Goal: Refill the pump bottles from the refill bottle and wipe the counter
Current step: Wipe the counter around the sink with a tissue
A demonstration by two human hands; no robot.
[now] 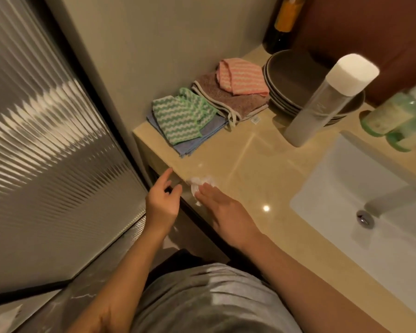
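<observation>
1. Head view, looking down: a crumpled white tissue (200, 182) lies at the front edge of the beige counter (262, 164), well left of the sink (341, 188).
2. It looks feather-light, soft and limp. Dragged hard it would likely bunch or tear, so I'd judge a flat press over its middle suits it better than a pinch.
3. The right hand (222, 207) lies over the tissue's near side. Its fingers (205, 191) are straight and close together, pressing the wad to the stone, with none curled round it.
4. The left hand (162, 203) hangs just off the counter's front edge, fingers loosely spread and part bent, forefinger stretched toward the rim. It holds nothing, and I cannot tell whether it touches the edge.
5. A tall frosted bottle (322, 104) with a white cap stands farther back, with the green bottles (394, 116) beyond it. They look smooth and probably slippery when wet, so they are best taken round the body. Neither hand is near them.
</observation>
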